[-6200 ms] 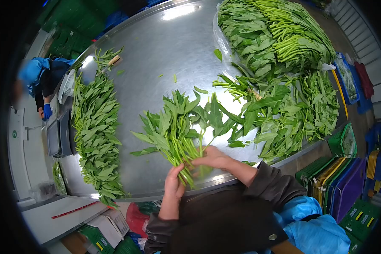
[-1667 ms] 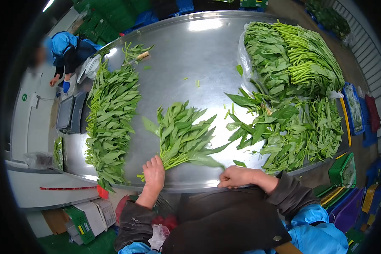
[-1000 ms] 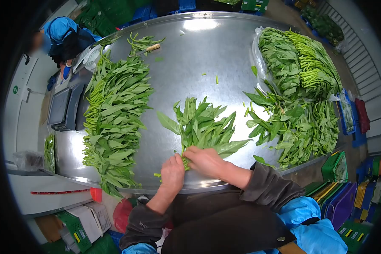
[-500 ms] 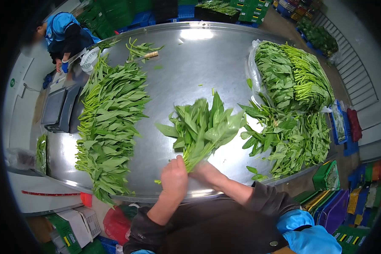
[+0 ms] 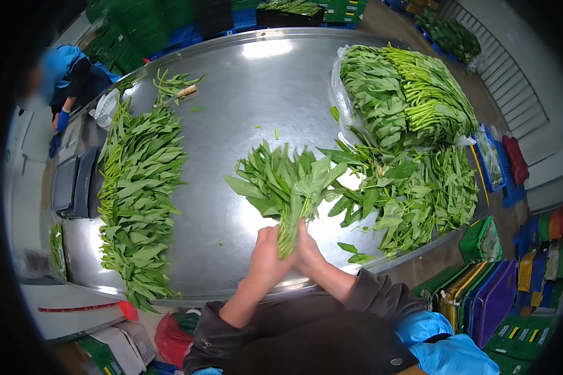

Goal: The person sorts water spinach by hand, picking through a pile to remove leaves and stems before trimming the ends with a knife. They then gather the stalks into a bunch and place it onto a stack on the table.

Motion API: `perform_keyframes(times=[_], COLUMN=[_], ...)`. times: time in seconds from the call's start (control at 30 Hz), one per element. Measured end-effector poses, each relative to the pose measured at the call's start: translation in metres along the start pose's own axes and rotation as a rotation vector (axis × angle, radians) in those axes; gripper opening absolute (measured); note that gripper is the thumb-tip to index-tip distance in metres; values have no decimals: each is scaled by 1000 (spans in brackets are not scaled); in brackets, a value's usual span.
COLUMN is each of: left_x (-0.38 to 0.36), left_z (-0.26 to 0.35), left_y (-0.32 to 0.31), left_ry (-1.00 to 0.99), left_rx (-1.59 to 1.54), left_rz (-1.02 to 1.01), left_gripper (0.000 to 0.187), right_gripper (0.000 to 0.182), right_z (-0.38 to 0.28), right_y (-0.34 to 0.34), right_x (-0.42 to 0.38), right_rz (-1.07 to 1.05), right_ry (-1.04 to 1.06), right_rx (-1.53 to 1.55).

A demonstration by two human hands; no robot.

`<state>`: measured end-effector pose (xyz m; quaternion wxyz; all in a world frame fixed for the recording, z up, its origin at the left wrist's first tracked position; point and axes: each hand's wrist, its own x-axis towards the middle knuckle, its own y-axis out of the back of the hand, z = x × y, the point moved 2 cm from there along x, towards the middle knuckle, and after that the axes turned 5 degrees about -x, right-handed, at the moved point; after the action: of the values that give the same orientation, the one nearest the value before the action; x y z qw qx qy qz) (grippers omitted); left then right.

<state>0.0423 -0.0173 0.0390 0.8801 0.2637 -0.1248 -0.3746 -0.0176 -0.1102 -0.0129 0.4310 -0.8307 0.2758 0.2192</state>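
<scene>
Bare steel runs from the middle of the tabletop (image 5: 225, 125) to its far edge, broken only by a few stem bits (image 5: 276, 134). A long row of greens (image 5: 144, 200) bounds this room on the tabletop's left, loose greens (image 5: 428, 200) and a stacked heap (image 5: 413, 94) on its right. The leafy bunch (image 5: 289, 181) is over the tabletop's near part, its right-hand leaves close to the loose greens. Its long axis runs roughly near to far — leaves fanned toward the tabletop's far edge, cut ends toward the near one. The left hand (image 5: 268, 255) and right hand (image 5: 307, 251) clasp the stems from either side, each grip pressed in on them. In the frame from 1.7 s ago, the right hand sat apart at the tabletop's near edge and the stems slanted leftward — now both hands enclose them, more upright.
</scene>
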Motion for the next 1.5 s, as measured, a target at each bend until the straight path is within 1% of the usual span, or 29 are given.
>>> perform_keyframes(times=[0.03, 0.07, 0.1, 0.13, 0.17, 0.2, 0.23, 0.27, 0.3, 0.37, 0.47, 0.53, 0.57, 0.67, 0.73, 0.77, 0.83, 0.9, 0.97, 1.03, 1.1, 1.17, 1.27, 1.33, 1.37, 1.43, 1.47, 1.5], left_x=[1, 2, 3, 5, 5, 5, 5, 6, 6, 6, 6, 5, 4, 4, 4, 4, 3, 5, 6, 10, 12, 12, 8, 7, 6, 6, 6, 6], left_z=[1, 0, -4, -6, -6, -6, -6, -9, -11, -12, -9, -9, -11, -21, -31, -32, -38, -39, -38, -24, -18, -22, -35, -29, -27, 5, 9, 13], left_y=[1, 0, -2, -4, -6, -8, -11, -14, -16, -19, -24, -28, -30, -35, -40, -41, -41, -43, -43, -36, -33, -34, -42, -42, -38, -21, -18, -18], left_ry=[32, 27, 29, 30, 23, 46, 70, 67, 67, 68, 47, -51, -51, -20, 181, 184, 325, 322, 323, 129, 159, 188, 128, 120, 117, -255, -257, -311], left_rx=[-103, -93, -90, -89, -83, -110, -138, -137, -160, -184, -196, -150, -152, -188, -492, -491, -680, -687, -697, -273, -284, -293, -334, -515, -513, 30, 31, 79], left_rz=[-16, -28, -33, -37, -50, -25, 2, -5, 21, 42, 73, 126, 125, 161, 184, 183, 171, 187, 200, 140, 132, 124, 133, 285, 278, 279, 274, 239], left_gripper=[48, 48, 42, 37, 37, 33, 29, 29, 29, 29, 28, 28, 28, 23, 15, 15, 9, 11, 12, 15, 16, 17, 14, 13, 13, 13, 13, 14], right_gripper=[54, 53, 53, 48, 44, 44, 40, 38, 38, 36, 34, 34, 35, 38, 39, 40, 40, 41, 37, 37, 37, 41, 38, 35, 33, 31, 30, 30], right_z=[-1, -2, 2, 6, 10, 9, 7, 5, 6, 7, 4, 5, 6, 11, 8, 6, 5, 4, 3, -2, -3, -1, 1, -1, -2, -4, -4, -4], right_y=[2, 4, 10, 16, 23, 24, 24, 25, 27, 33, 39, 47, 50, 56, 53, 51, 52, 50, 48, 45, 46, 48, 47, 44, 44, 39, 38, 39], right_x=[0, 0, 3, 8, 11, 9, 7, 6, 6, 8, 8, 10, 12, 19, 17, 16, 17, 17, 15, 12, 12, 14, 15, 15, 14, 12, 10, 11], right_rz=[-30, -59, -58, -107, -155, -150, -159, -167, -161, -165, -190, -207, -230, -233, -229, -229, -228, -228, -184, -178, -173, -196, -168, -152, -134, -128, -123, -122], right_ry=[20, 42, 49, 60, 71, 78, 108, 137, 139, 104, 113, 89, 64, 106, 111, 118, 115, 111, 120, 115, 112, 126, 133, 145, 154, 159, 157, 158], right_rx=[43, 87, 103, 124, 143, 153, 67, -22, -17, 82, 147, 200, 251, 188, 186, 185, 163, 139, 175, 180, 186, 83, 83, 100, 113, 110, 102, 105])
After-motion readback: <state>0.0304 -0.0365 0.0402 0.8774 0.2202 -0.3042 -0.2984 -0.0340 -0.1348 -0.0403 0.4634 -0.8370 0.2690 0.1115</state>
